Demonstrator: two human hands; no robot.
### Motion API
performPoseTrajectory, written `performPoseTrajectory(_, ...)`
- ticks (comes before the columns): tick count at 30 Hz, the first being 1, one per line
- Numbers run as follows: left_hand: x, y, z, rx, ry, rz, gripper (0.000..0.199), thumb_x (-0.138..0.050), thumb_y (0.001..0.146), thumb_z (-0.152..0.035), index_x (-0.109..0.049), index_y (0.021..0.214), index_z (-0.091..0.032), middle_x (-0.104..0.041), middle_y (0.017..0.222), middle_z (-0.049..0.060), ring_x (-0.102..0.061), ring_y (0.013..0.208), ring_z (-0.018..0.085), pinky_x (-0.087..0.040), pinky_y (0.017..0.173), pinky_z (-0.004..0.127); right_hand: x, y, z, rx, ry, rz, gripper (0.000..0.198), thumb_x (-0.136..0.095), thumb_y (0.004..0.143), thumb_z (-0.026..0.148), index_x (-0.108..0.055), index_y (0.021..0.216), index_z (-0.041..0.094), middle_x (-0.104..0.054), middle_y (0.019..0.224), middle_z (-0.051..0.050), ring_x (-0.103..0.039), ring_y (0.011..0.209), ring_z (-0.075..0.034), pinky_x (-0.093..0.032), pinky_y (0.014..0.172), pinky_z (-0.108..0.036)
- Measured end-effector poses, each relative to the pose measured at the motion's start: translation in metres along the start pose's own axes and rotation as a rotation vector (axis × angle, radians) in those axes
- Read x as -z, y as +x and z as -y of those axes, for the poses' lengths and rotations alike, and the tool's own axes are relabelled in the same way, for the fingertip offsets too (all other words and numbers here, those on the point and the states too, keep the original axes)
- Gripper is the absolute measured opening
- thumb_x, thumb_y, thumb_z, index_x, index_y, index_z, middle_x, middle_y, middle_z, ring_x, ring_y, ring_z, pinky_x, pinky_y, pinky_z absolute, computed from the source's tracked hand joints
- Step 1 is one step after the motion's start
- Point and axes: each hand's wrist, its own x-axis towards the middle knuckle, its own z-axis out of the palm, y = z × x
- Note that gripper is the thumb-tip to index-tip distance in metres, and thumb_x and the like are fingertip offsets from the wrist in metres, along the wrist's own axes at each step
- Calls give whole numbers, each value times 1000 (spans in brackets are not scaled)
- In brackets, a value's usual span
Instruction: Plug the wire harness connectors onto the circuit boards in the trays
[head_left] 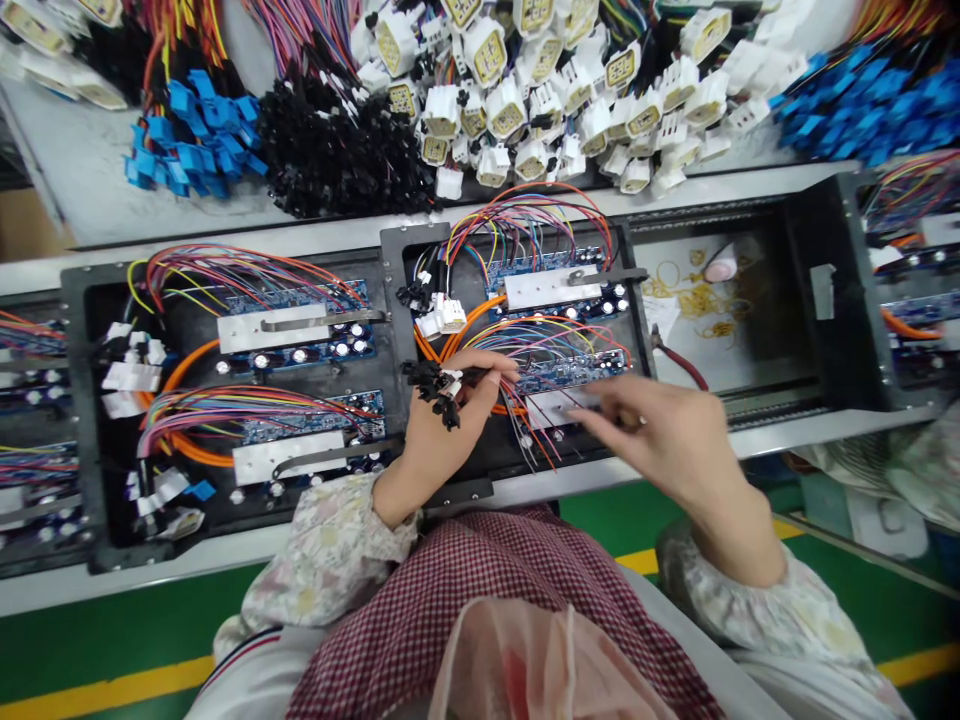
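Observation:
My left hand (454, 425) is closed around a wire harness whose black connectors (436, 388) stick out on the left side of the fist. From its other side, thin loose wire ends (541, 448) fan out over the lower circuit board (574, 370) and its pale metal bar (551, 408). Just right of these wires hovers my right hand (667, 430), thumb and forefinger apart, slightly blurred. Nothing shows clearly between its fingers. Behind both hands, an upper circuit board (544, 265) carries arching coloured wires and a metal strip.
A black tray (386, 300) at left holds two wired boards with orange cables. Across the back lie piles of white connectors (502, 110), black connectors (337, 150) and blue connectors (187, 135). Red-handled pliers (679, 362) and yellow loops (712, 300) lie at right.

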Motion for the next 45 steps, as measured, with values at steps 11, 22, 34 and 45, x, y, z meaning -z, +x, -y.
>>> performPoseTrajectory(11,0,1,0,-44,-28,-17,13,-57,96,-21,-69,97,-20,-75,94,4,-72,86,15,-53,55,20,-3,-2,-30,-158,-125,-40,24,-55,95,34,-73,99,20,-75,79,-4,-62,57,-15,-38,55,-27)
performPoseTrajectory(22,0,0,2,-61,-18,-18,13,-58,96,-24,-70,99,-20,-74,97,4,-70,82,13,-57,59,20,-10,1,-33,-135,-151,-54,26,-55,94,31,-76,98,17,-76,79,-5,-63,56,-16,-38,53,-27)
performPoseTrajectory(34,0,1,4,-38,-2,-25,15,-57,96,-26,-71,100,-23,-75,98,4,-70,88,16,-58,64,26,-10,1,-31,-189,-86,-27,28,-54,93,36,-77,96,20,-72,68,-4,-58,50,-15,-37,51,-27)
performPoseTrajectory(45,1,0,1,-37,41,-19,14,-57,97,-24,-70,99,-24,-75,98,3,-70,87,16,-58,70,29,-11,2,-32,-192,-73,-33,28,-54,93,36,-76,94,20,-70,66,-3,-58,49,-15,-37,51,-27)
